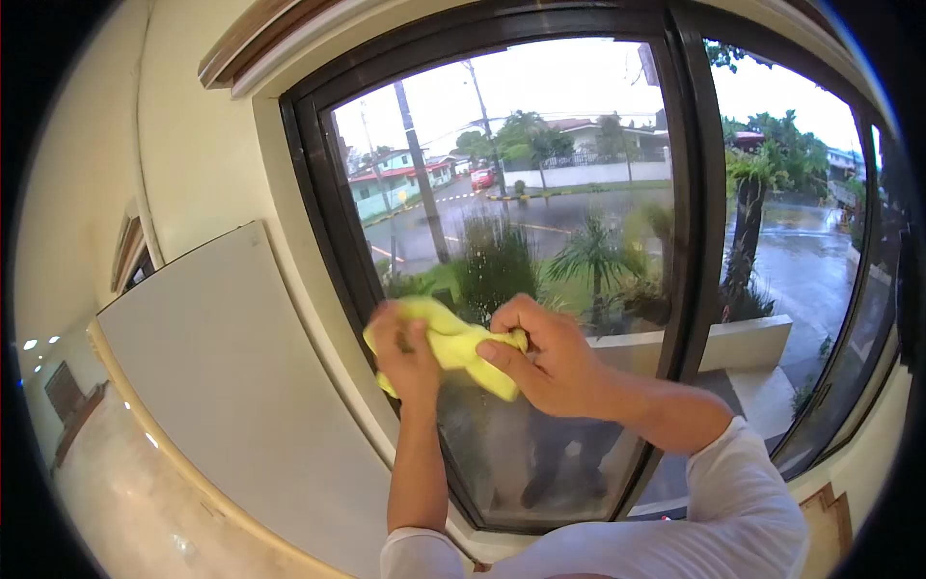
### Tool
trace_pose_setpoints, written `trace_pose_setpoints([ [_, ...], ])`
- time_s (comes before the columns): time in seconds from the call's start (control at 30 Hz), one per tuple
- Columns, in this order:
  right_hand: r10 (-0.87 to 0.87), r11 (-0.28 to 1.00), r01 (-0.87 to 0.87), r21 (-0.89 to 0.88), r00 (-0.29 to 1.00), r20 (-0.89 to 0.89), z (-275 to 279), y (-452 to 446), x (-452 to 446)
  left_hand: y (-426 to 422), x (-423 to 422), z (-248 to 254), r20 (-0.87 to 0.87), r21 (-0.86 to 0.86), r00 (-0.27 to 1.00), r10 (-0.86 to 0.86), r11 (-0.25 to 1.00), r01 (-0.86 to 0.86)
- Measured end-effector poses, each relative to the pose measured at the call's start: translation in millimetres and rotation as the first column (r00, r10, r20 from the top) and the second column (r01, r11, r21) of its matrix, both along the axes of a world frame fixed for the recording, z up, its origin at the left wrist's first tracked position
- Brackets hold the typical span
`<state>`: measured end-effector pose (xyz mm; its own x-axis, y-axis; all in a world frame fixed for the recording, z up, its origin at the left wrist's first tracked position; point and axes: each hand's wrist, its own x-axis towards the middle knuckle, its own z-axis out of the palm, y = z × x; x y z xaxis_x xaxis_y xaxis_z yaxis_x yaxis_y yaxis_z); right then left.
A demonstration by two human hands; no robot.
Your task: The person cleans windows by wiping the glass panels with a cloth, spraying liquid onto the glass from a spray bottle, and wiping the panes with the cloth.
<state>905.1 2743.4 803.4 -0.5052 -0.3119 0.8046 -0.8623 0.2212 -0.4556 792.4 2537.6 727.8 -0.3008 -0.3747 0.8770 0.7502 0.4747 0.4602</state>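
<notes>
A bright yellow cleaning cloth [453, 340] is bunched between my two hands, in front of a window pane [579, 444]. My left hand [405, 352] grips the cloth's left end and is slightly blurred; part of the cloth hangs below it. At the other end, my right hand [545, 357] pinches the cloth between thumb and curled fingers. Small droplets or specks show on the glass just above the cloth. Whether the cloth touches the glass, I cannot tell.
A dark window frame [687, 193] surrounds the pane, and a second pane [772, 386] is to the right. On the left stands a pale grey panel [231, 386] with a cream edge. Through the glass are plants, a wet street and a red vehicle [482, 179].
</notes>
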Motion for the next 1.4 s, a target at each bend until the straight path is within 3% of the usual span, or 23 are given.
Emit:
trace_pose_setpoints([
  [0.1,-0.147,0.989,0.136,-0.063,0.964,-0.222,3,4,-6,10,5,-50,0.064,-0.182,0.988,-0.139,0.972,0.149],
  [0.17,-0.140,0.990,0.138,0.023,0.978,0.155,15,16,-1,20,23,-103,0.063,-0.195,0.935,-0.348,0.915,0.354],
  [0.27,-0.171,0.974,0.146,0.171,0.976,0.137,13,19,-18,29,64,-122,-0.196,-0.631,0.979,-0.062,0.772,-0.077],
  [0.3,-0.204,0.951,0.160,0.263,0.967,0.150,14,17,-22,32,69,-121,0.346,-0.494,0.936,-0.066,0.835,0.242],
  [0.33,-0.209,0.949,0.164,0.268,0.966,0.150,13,10,-24,31,70,-122,0.783,-0.210,0.610,-0.119,0.874,0.439],
  [0.37,-0.185,0.954,0.146,0.261,0.974,0.133,11,-3,-26,26,65,-125,0.784,-0.206,0.609,-0.122,0.875,0.439],
  [0.43,-0.152,0.958,0.117,0.261,0.982,0.116,4,-34,-29,16,55,-132,0.163,-0.509,0.949,0.271,0.847,-0.154],
  [0.5,-0.054,0.984,0.078,0.158,0.987,-0.152,-11,-66,-26,16,64,-135,0.237,-0.384,0.959,0.158,0.922,-0.057],
  [0.57,0.065,0.979,-0.006,0.203,0.955,-0.289,-36,-87,-31,28,65,-125,0.069,0.221,0.853,-0.517,0.842,0.492],
  [0.6,0.139,0.966,-0.015,0.259,0.873,-0.467,-70,-94,-52,22,57,-120,0.069,0.221,0.848,-0.525,0.837,0.501],
  [0.63,0.260,0.896,-0.294,0.333,0.955,0.144,-62,-92,-35,7,40,-114,-0.015,0.274,0.818,-0.576,0.784,0.557],
  [0.7,0.179,0.719,0.268,0.641,0.820,-0.543,-59,-93,-39,-31,-6,-90,-0.190,0.357,0.740,-0.645,0.657,0.664],
  [0.77,0.022,0.719,0.304,0.625,0.889,-0.458,-51,-86,-40,-62,-44,-49,-0.363,0.415,0.650,-0.667,0.509,0.754],
  [0.8,-0.125,0.715,0.337,0.613,0.924,-0.361,-43,-82,-43,-68,-56,-4,-0.238,0.207,0.873,-0.427,0.855,0.475],
  [0.83,-0.204,0.620,0.380,0.687,0.923,-0.327,-20,-76,-40,-74,-71,36,-0.297,0.167,0.808,-0.508,0.806,0.568],
  [0.87,-0.286,0.516,0.406,0.754,0.912,-0.295,4,-68,-37,-86,-85,82,-0.183,-0.149,0.965,-0.187,0.976,0.161],
  [0.93,-0.390,0.658,0.690,0.302,0.655,-0.647,26,-51,-44,-97,-115,164,-0.403,-0.397,0.846,0.350,0.766,-0.506],
  [1.03,-0.496,0.645,0.763,-0.055,0.362,-0.790,87,-28,-55,-76,-145,251,-0.502,-0.316,0.624,0.599,0.545,-0.777],
  [1.1,-0.535,0.626,0.765,-0.152,0.279,-0.797,114,-21,-61,-26,-158,288,-0.349,-0.155,0.753,0.558,0.758,-0.634],
  [1.17,-0.547,0.620,0.721,-0.309,0.116,-0.829,139,-22,-67,37,-159,294,-0.655,-0.145,0.706,0.269,0.872,-0.467],
  [1.27,-0.582,0.656,0.597,-0.462,0.010,-0.813,170,-30,-77,107,-143,297,-0.765,-0.149,0.580,0.280,0.799,-0.583],
  [1.37,-0.613,0.658,0.586,-0.473,0.053,-0.788,175,-21,-76,45,-128,279,-0.577,-0.588,0.812,0.091,0.644,-0.490],
  [1.4,-0.614,0.658,0.585,-0.475,0.053,-0.787,171,-15,-75,18,-124,281,-0.562,-0.585,0.826,-0.040,0.725,-0.363],
])
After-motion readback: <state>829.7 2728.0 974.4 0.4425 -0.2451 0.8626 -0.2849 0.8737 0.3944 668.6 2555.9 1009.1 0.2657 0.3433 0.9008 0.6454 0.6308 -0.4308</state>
